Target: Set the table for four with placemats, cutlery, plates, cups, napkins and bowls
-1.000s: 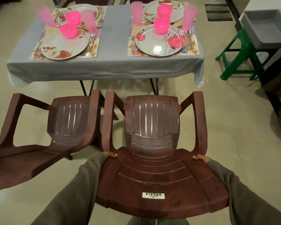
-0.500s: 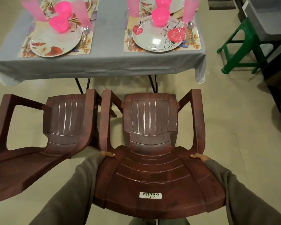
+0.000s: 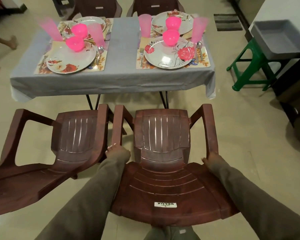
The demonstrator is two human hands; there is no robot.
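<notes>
A brown plastic armchair [image 3: 163, 184] stands right in front of me, facing the table. My left hand [image 3: 117, 151] grips its left arm where the arm meets the backrest. My right hand [image 3: 212, 159] grips the right arm at the same height. The table [image 3: 121, 78] under its grey cloth carries floral placemats, flowered plates [image 3: 168, 57], pink bowls [image 3: 171, 37] and tall pink cups [image 3: 145, 25]. A fork [image 3: 141, 54] lies left of the near right plate, and a spoon [image 3: 199, 49] lies on its right.
A second brown armchair [image 3: 62, 144] stands close on the left, almost touching mine. Two more chairs [image 3: 97, 6] are at the table's far side. On the right, a green stool [image 3: 249, 66] holds a grey tub [image 3: 280, 38]. Someone's bare feet [image 3: 10, 42] show at far left.
My hands have slid a little forward along the chair's sides. The view has tilted up, so the far plates and far chairs now show.
</notes>
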